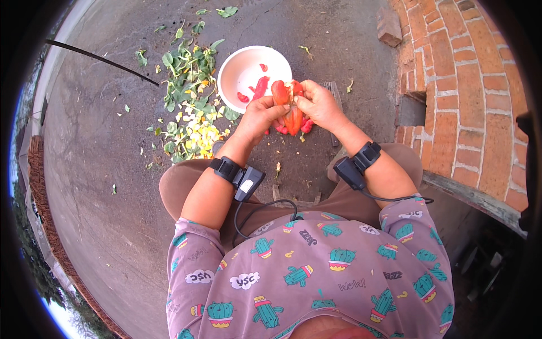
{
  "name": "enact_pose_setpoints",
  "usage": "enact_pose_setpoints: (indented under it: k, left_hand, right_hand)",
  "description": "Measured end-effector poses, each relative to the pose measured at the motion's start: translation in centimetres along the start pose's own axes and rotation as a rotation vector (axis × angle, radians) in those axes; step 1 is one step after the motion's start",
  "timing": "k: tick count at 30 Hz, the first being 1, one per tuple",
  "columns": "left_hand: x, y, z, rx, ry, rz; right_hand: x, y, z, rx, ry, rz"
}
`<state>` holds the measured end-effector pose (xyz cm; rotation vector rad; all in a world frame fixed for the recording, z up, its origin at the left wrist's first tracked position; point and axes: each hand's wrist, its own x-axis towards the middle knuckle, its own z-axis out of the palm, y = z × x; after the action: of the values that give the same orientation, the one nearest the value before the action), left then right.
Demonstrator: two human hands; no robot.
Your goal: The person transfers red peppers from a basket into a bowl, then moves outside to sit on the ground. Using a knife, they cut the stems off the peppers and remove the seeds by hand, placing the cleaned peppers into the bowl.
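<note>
Both hands grip a torn-open red pepper (293,120), held between my knees and the white basin. My left hand (263,116) has its fingers and thumb on the pepper's left side. From the other side, my right hand (318,105) pinches the torn part near the pale core and seeds. The white basin (228,70) stands just beyond my left hand, with several red pepper pieces (261,86) inside. More red peppers (307,126) show on the ground below the held one, partly hidden by it and my hands.
Green leaves (186,68) and yellow-white scraps (199,133) lie in a heap left of the basin. A grey ridged object (333,91) is partly hidden behind my right hand. A brick wall (478,93) rises on the right, with a loose brick (388,27) near it.
</note>
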<state>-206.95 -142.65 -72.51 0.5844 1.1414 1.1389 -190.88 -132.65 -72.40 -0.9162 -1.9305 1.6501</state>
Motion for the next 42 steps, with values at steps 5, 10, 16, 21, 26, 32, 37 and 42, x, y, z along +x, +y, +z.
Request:
enact_pose_setpoints:
  k: [5, 10, 16, 21, 26, 32, 37, 42]
  left_hand:
    - [-0.2, 0.3, 0.1, -0.177, -0.030, -0.044]
    - [-0.6, 0.6, -0.4, -0.305, -0.150, -0.065]
    - [-0.6, 0.4, -0.4, -0.374, -0.142, -0.044]
    - [-0.2, 0.6, -1.1, -0.010, -0.011, 0.046]
    - [0.2, -0.5, -0.5, 0.202, 0.149, 0.209]
    - [0.1, -0.9, 0.2, 0.365, 0.206, 0.312]
    - [-0.6, -1.1, 1.3, 0.524, 0.212, 0.379]
    - [-0.3, -1.1, 1.5, 0.349, 0.132, 0.447]
  right_hand:
    - [-0.1, -1.1, -0.6, 0.261, -0.100, 0.185]
    - [-0.5, -1.5, -0.3, 0.528, -0.104, 0.239]
    - [-0.9, -1.7, -0.1, 0.802, -0.148, 0.320]
    - [-0.4, -2.2, -0.5, 0.229, -0.124, 0.293]
    - [-0.6, -2.3, -0.3, 0.124, -0.177, 0.236]
    - [-0.6, -1.6, -0.2, 0.179, -0.188, 0.239]
    - [-1.1, -1.0, 0.8, -0.371, -0.044, 0.083]
    - [-1.0, -0.9, 0.8, -0.499, 0.008, 0.089]
